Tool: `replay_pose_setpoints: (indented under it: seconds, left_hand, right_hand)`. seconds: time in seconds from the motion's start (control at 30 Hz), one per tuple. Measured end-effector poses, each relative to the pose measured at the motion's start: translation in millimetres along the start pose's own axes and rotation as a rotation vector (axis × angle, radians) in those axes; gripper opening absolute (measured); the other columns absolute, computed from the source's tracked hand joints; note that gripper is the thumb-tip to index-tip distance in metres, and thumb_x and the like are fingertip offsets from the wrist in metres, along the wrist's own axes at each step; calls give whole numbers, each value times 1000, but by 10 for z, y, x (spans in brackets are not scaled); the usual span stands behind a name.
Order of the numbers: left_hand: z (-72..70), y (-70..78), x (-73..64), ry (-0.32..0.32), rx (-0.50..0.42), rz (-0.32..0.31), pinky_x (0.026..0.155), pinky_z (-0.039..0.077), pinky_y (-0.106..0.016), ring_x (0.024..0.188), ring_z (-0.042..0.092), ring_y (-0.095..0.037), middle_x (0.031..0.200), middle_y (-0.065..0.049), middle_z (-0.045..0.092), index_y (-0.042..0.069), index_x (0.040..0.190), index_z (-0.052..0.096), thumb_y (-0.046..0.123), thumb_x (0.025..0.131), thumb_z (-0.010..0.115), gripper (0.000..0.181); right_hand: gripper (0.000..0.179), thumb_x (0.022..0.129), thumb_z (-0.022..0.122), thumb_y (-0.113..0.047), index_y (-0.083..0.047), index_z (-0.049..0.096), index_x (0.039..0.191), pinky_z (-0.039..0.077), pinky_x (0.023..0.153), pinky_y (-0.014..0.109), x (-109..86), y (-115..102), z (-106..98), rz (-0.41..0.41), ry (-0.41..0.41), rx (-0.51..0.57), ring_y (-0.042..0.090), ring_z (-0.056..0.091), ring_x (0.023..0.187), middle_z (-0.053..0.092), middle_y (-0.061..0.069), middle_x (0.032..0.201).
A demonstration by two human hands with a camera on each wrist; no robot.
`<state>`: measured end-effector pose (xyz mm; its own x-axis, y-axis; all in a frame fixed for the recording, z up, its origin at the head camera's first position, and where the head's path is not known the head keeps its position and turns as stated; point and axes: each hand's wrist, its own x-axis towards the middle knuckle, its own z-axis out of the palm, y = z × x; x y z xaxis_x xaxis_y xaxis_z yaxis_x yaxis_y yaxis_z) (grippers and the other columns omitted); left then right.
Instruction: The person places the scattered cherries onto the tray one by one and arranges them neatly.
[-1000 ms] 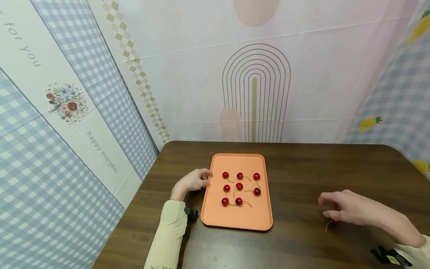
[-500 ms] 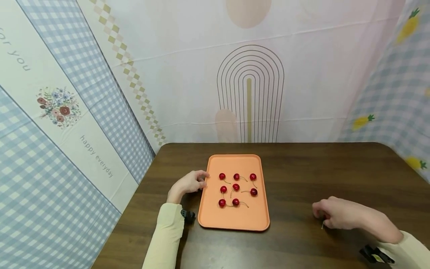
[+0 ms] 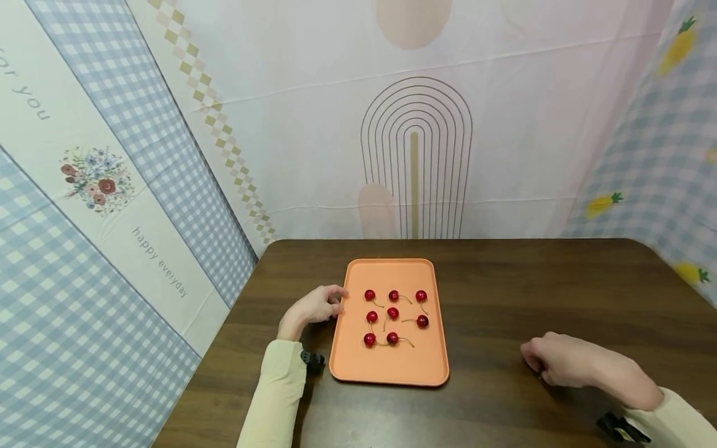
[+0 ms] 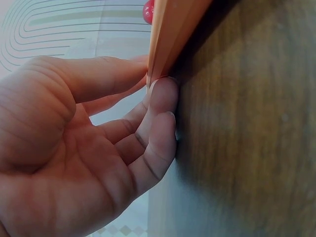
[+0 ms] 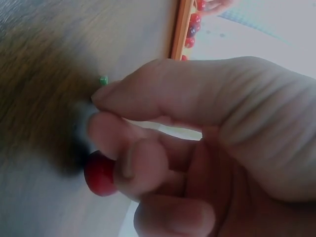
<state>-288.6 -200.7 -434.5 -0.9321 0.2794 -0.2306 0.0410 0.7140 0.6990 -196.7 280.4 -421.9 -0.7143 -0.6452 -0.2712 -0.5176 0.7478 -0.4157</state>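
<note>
An orange tray (image 3: 389, 370) lies on the table, with several red cherries (image 3: 393, 313) set out in loose rows on it. At its left rim, my left hand (image 3: 313, 305) holds the edge. The left wrist view has the thumb (image 4: 113, 74) on the rim and curled fingertips against its outer side. Over on the right, my right hand (image 3: 571, 361) is low at the table top. Its thumb and index fingertips pinch the stem of a single cherry (image 5: 98, 174), and a green stem end (image 5: 103, 80) pokes out past the thumb. From the head this cherry is hidden.
The dark wooden table (image 3: 482, 280) reaches back to a printed cloth (image 3: 313, 124) hanging behind it. Checked cloth (image 3: 67, 261) hangs on the left side. Each wrist wears a black strap device (image 3: 313, 361).
The right hand has lowered onto the lone cherry, and its fingers have closed at the stem. The cherry is now covered in the head view. The left hand stays at the tray.
</note>
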Motion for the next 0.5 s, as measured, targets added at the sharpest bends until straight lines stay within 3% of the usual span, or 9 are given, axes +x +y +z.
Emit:
replay_pose_setpoints:
  seconds: [0.3, 0.5]
  left_hand:
    - [-11, -14, -29, 5, 1, 4, 58, 43, -26, 66, 52, -16, 87, -6, 62, 10, 129, 60, 8, 97, 59, 33]
    - [-9, 1, -24, 0, -4, 15, 58, 42, -26, 66, 51, -15, 86, -6, 61, 10, 129, 60, 8, 97, 58, 32]
  right_hand:
    - [33, 73, 60, 10, -21, 47, 71, 25, 51, 21, 20, -5, 32, -8, 56, -57, -1, 31, 56, 38, -14, 63]
    - [24, 86, 62, 0, -17, 46, 81, 25, 51, 22, -2, -17, -82, 11, 38, 4, 0, 30, 55, 38, -10, 65]
